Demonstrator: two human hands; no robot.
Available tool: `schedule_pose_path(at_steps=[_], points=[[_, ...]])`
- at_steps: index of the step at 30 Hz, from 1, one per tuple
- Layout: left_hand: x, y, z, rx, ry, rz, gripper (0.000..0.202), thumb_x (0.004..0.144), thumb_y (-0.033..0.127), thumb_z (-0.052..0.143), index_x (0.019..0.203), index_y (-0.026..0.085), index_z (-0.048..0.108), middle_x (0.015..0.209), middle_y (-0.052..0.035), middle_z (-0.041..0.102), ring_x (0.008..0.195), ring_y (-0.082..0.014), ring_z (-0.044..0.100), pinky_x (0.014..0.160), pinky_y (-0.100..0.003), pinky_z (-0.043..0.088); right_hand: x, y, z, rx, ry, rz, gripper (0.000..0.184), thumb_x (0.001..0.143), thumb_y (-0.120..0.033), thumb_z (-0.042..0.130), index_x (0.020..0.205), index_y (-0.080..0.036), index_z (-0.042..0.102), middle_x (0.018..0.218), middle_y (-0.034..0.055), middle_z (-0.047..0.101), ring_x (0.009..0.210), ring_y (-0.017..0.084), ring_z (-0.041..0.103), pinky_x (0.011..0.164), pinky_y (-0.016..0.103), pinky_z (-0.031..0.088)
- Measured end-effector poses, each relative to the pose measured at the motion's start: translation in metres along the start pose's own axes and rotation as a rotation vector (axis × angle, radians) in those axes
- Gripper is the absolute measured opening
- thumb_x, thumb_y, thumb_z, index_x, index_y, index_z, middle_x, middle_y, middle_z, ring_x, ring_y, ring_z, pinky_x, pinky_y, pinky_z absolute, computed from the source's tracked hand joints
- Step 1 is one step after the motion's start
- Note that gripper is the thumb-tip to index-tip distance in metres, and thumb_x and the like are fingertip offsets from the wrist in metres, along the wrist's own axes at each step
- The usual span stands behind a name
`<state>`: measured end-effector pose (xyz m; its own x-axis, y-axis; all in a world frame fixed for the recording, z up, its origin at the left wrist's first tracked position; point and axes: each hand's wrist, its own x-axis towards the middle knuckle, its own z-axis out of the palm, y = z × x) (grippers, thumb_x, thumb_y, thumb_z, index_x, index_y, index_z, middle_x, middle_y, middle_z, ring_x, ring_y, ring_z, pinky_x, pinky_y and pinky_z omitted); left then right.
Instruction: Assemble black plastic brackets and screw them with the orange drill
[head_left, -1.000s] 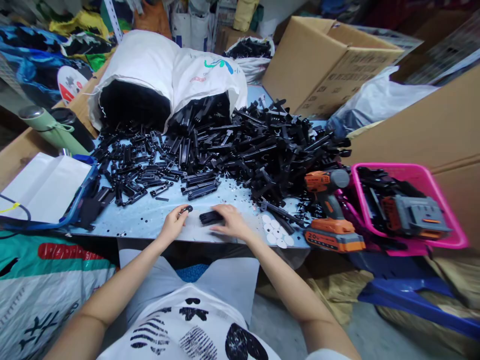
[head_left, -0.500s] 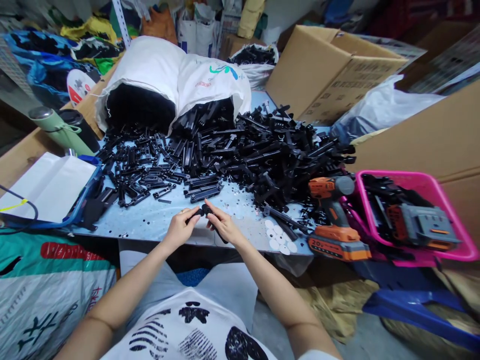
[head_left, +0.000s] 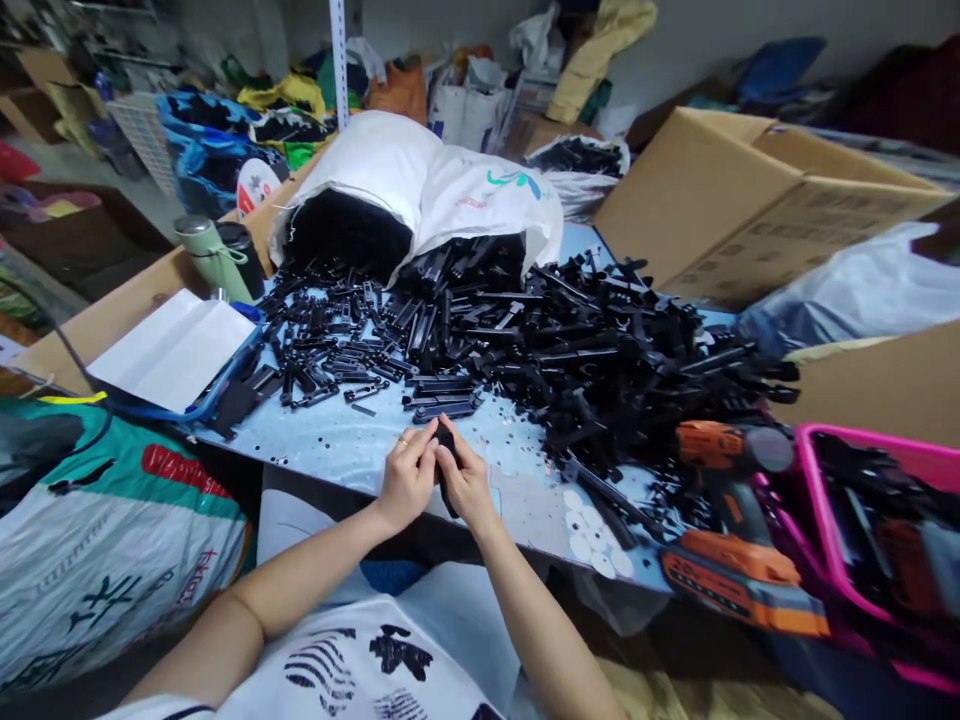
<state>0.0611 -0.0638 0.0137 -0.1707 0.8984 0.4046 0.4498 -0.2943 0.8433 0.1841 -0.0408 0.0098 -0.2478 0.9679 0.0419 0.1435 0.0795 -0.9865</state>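
Both hands meet just above the front edge of the blue-topped table. My right hand (head_left: 466,482) is closed around a dark, elongated black part (head_left: 448,438), whose lower end juts out below the palm. My left hand (head_left: 409,475), with a ring on one finger, pinches at the upper end of the same part. Fingers cover much of it, so any smaller piece between them cannot be made out. Right behind the fingertips lie a few long black bars (head_left: 442,398) side by side. Small black linkage-like pieces (head_left: 337,345) spread out to the left.
A large heap of black parts (head_left: 600,340) spills from white sacks (head_left: 367,150). At right are an orange cordless drill (head_left: 739,530), a pink basket (head_left: 817,500) and white discs (head_left: 592,535). A blue tray (head_left: 202,405) with paper, a green flask (head_left: 210,260) and a cardboard box (head_left: 720,210) flank the heap.
My hands have come closer together; the left hand now presses against the black part in the right. The camera view has swung, shifting the table's contents rightward and down in the picture.
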Motion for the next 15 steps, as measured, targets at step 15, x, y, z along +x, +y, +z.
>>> schedule_pose_path(at_steps=[15], points=[[-0.02, -0.046, -0.007, 0.099, -0.18, -0.361, 0.045, 0.09, 0.035, 0.043, 0.13, 0.014, 0.045, 0.093, -0.0103, 0.064, 0.079, -0.021, 0.064, 0.074, -0.036, 0.052, 0.037, 0.018, -0.026, -0.536, -0.051, -0.143, 0.04, 0.09, -0.043, 0.044, 0.126, -0.029, 0.055, 0.118, 0.0054, 0.059, 0.108, 0.023, 0.053, 0.095, 0.038, 0.042]])
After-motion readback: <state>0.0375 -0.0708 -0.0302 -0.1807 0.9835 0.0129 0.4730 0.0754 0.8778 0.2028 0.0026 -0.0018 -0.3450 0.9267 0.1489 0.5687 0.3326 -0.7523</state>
